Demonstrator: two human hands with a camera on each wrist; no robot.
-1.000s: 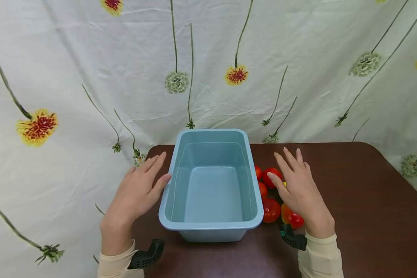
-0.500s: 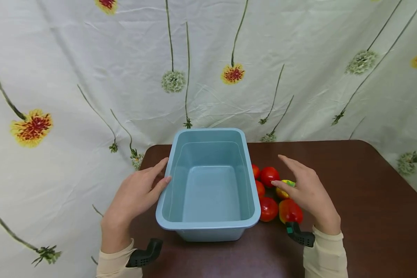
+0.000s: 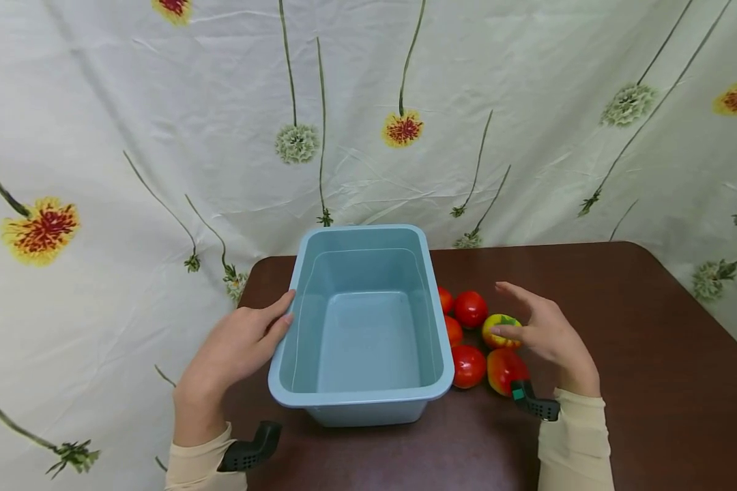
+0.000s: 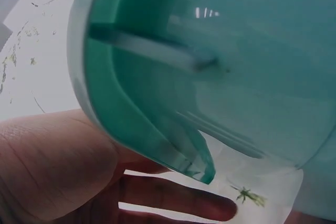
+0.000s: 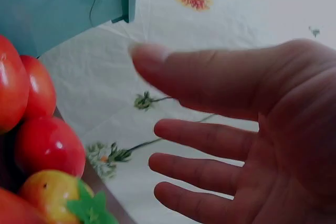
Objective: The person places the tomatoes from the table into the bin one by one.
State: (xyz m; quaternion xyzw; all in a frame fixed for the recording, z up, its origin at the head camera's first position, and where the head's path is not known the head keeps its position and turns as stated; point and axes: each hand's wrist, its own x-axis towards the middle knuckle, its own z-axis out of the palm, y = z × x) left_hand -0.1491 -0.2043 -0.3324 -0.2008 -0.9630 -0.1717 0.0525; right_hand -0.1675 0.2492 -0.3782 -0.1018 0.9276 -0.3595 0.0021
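Observation:
A light blue plastic basin stands on the dark table. My left hand holds its left rim between thumb and fingers; in the left wrist view the thumb lies along the rim while other fingers reach underneath it. My right hand hovers over the right side, fingers apart and lightly bent, holding nothing. Below its thumb is a yellow round fruit with a green leafy top. A red-and-yellow fruit lies nearer me.
Several red tomato-like fruits, among them a front one and a back one, lie against the basin's right side. The brown table extends to the right. A flowered cloth hangs behind the table.
My left hand has closed in on the basin's rim. My right hand has lowered its fingers toward the fruits, uncovering the yellow one. The whole view has shifted slightly.

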